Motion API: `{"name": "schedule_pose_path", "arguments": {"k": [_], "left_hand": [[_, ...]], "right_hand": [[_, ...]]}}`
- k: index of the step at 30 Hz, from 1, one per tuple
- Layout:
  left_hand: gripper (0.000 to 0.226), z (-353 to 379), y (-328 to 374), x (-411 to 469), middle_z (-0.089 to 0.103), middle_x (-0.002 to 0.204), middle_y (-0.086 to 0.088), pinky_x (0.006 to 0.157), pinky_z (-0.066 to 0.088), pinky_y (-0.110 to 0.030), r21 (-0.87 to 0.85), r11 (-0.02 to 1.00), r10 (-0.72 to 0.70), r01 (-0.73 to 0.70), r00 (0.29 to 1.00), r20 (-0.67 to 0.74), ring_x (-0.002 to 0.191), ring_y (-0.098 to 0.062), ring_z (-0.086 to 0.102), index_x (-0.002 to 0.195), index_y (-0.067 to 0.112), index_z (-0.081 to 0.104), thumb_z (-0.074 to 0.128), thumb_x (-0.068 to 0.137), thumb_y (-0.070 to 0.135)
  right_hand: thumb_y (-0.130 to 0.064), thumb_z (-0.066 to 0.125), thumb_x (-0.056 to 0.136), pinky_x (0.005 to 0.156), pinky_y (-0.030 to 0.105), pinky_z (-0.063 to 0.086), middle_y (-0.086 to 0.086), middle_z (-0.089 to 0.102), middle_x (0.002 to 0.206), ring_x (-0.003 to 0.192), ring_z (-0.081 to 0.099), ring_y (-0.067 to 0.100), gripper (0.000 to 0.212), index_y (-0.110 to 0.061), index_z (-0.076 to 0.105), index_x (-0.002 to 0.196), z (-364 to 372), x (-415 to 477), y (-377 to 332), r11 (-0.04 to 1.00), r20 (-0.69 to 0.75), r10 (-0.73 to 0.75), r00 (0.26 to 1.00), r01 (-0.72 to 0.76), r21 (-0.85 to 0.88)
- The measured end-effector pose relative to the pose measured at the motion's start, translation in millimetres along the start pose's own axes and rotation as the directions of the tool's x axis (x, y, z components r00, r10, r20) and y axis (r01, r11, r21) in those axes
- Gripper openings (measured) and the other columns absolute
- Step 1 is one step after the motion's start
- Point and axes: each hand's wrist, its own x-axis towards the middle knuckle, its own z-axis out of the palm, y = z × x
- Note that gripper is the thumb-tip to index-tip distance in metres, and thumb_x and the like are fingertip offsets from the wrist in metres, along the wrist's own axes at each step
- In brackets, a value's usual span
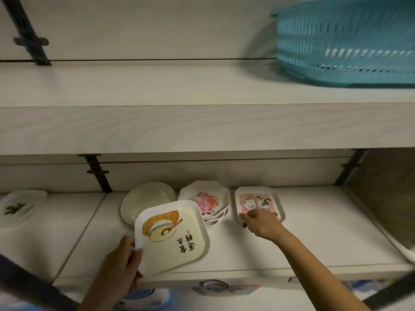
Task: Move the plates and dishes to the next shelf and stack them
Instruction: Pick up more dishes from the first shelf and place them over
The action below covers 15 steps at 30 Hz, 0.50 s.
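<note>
The left hand is gripping the near left corner of a square white plate, with the thumb lying on the rim and the fingers curled beneath. The plate is being held tilted over the front of the lower shelf. Its face is carrying an orange and grey painted motif, two columns of black brush characters and a small red seal. The characters are facing away from the viewer and are not reading clearly.

The right hand is reaching forward with its fingers resting on the near edge of a small rectangular plate, which is lying flat on the lower shelf and showing two cartoon animals on a pink ground. Whether this hand is actually gripping the plate cannot be told.

Between the two plates, a stack of scalloped plates with a pink flower print is sitting on the same shelf. Just to its left a plain cream dish is standing tipped up, partly hidden behind the square plate. Well apart at the far left, a pale dish with a green leaf print is lying flat.

Black brackets are running up the back wall. The upper shelf is carrying a blue perforated basket at its right end. Below the lower shelf's front edge, packages with labels are showing, their print being too blurred to read.
</note>
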Motion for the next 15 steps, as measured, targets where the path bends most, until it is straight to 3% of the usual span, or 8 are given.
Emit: {"name": "schedule_pose_path", "arguments": {"k": [2,4,9,15], "left_hand": [[0.004,18,15,6,0.061,0.062,-0.006,0.042,0.044,-0.02,-0.029,0.999,0.015,-0.014,0.999,0.033,0.043,-0.011,0.053,0.098,0.017,0.044,0.042,0.095,0.018],[0.007,40,30,13,0.061,0.063,-0.007,0.041,0.043,-0.018,-0.024,0.999,0.048,-0.047,0.997,0.054,0.043,-0.01,0.052,0.102,0.019,0.042,0.041,0.095,0.018],[0.009,101,69,33,0.064,0.066,-0.009,0.04,0.045,-0.016,-0.024,0.997,0.071,-0.07,0.997,0.04,0.039,-0.008,0.053,0.097,0.01,0.047,0.043,0.095,0.017],[0.007,169,118,70,0.062,0.08,-0.005,0.043,0.047,-0.014,-0.027,0.996,0.085,-0.085,0.996,-0.009,0.055,-0.01,0.058,0.099,0.013,0.046,0.044,0.095,0.019]], "right_hand": [[-0.039,0.038,0.096,0.065,0.023,0.043,-0.009,0.055,0.069,0.063,0.053,0.011,0.036,-0.025,0.057,0.069,-11,-17,19,0.999,-0.003,-0.002,1.0,0.002,0.048],[-0.04,0.039,0.096,0.062,0.02,0.044,-0.011,0.056,0.068,0.06,0.055,0.009,0.031,-0.024,0.059,0.077,-24,-31,40,0.999,-0.004,-0.005,1.0,0.005,0.04],[-0.042,0.04,0.095,0.061,0.019,0.046,-0.012,0.059,0.067,0.058,0.058,0.007,0.03,-0.027,0.056,0.075,-61,-57,92,1.0,0.016,0.024,1.0,-0.024,-0.001],[-0.043,0.04,0.094,0.066,0.023,0.049,-0.008,0.063,0.07,0.058,0.058,0.008,0.031,-0.025,0.06,0.078,-98,-69,142,0.999,0.058,0.039,0.998,-0.04,0.001]]}}
